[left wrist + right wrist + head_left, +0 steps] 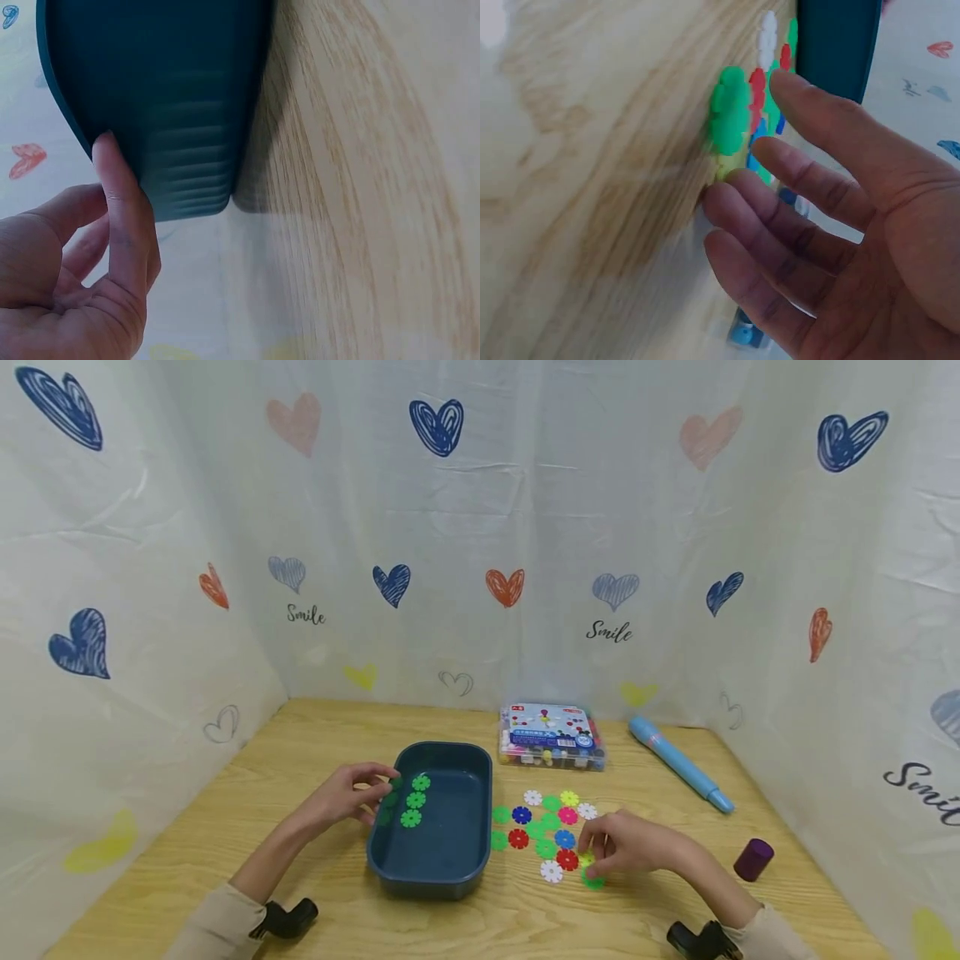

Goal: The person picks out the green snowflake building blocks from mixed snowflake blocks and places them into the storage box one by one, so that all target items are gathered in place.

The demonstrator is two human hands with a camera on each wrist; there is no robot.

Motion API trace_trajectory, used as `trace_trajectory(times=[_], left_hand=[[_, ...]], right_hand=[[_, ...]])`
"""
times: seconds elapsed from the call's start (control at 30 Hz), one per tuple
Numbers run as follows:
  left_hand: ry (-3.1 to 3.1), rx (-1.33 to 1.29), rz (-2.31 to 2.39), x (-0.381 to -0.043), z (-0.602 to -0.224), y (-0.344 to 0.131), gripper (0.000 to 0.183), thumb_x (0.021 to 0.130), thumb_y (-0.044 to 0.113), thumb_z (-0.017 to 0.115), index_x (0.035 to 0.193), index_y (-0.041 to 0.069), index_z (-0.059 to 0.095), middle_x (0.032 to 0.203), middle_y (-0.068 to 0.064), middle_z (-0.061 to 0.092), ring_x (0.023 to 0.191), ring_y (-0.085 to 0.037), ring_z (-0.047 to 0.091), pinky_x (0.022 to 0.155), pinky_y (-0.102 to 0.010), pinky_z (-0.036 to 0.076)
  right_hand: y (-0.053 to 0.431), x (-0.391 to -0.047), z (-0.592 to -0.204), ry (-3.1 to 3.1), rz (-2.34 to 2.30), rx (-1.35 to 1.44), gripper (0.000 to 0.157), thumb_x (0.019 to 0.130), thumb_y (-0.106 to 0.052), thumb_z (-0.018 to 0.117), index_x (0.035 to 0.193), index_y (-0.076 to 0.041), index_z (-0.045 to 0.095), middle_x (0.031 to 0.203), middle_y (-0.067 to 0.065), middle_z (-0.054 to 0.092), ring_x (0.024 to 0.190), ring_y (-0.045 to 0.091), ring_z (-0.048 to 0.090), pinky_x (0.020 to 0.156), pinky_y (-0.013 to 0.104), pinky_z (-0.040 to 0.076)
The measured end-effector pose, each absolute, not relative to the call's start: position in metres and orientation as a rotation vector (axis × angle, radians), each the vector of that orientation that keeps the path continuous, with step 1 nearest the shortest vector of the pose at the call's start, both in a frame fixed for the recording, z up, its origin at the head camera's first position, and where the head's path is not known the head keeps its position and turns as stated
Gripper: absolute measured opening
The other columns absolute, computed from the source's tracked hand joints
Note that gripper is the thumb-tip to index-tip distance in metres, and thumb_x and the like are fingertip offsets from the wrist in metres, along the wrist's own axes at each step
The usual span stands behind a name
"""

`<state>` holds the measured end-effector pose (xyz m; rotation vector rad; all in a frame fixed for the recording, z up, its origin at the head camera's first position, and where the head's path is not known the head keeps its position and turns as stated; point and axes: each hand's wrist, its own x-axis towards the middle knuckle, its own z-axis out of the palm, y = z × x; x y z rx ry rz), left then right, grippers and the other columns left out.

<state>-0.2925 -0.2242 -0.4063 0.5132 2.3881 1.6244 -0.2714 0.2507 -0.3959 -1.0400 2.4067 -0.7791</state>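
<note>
My left hand (pixel 352 793) is at the left rim of a dark teal tray (pixel 431 885). In the left wrist view one finger (pixel 124 217) touches the tray's outer wall near the rim, and the other fingers bend loosely beside it. Three green notched discs (pixel 416 799) lie in a row inside the tray. My right hand (pixel 637 843) hovers over the right side of a loose group of coloured discs, fingers bent and thumb apart. Close to its fingertips are a green disc (pixel 731 112) and a yellow disc (pixel 724 165), partly covered in the head view.
Red (pixel 518 838), white (pixel 551 871), blue (pixel 565 839) and more green discs lie between the tray and my right hand. Behind stands a clear plastic box (pixel 551 739) of small parts. A light blue pen-shaped tube (pixel 678 764) and a purple cap (pixel 753 860) are at right.
</note>
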Motion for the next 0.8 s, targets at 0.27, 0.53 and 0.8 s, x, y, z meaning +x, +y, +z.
trace_trajectory(times=[0.27,0.53,0.8], left_hand=[[2.346,0.532,1.639,-0.293,-0.408,-0.225,0.045,0.100,0.019,0.057,0.135,-0.008,0.049,0.095,-0.022,0.055,0.068,-0.013,0.060,0.062,-0.037,0.061],[2.349,0.525,1.650,-0.292,-0.407,-0.225,0.044,0.100,0.018,0.057,0.135,-0.007,0.050,0.096,-0.024,0.054,0.069,-0.013,0.059,0.061,-0.036,0.060],[2.355,0.509,1.645,-0.292,-0.407,-0.225,0.043,0.100,0.018,0.057,0.135,-0.007,0.050,0.097,-0.025,0.054,0.069,-0.014,0.059,0.061,-0.035,0.060]], right_hand=[[0.254,-0.269,-0.403,2.404,-0.797,-1.061,0.034,0.083,-0.033,0.079,0.101,-0.009,0.065,0.080,0.001,0.062,0.068,0.000,0.051,0.060,0.017,0.047],[0.256,-0.272,-0.409,2.421,-0.788,-1.007,0.029,0.082,-0.027,0.080,0.096,-0.010,0.062,0.081,0.005,0.059,0.068,0.000,0.046,0.059,0.017,0.044],[0.256,-0.272,-0.409,2.434,-0.806,-0.912,0.027,0.081,-0.026,0.080,0.093,-0.011,0.061,0.080,0.002,0.058,0.067,0.001,0.047,0.058,0.018,0.043]])
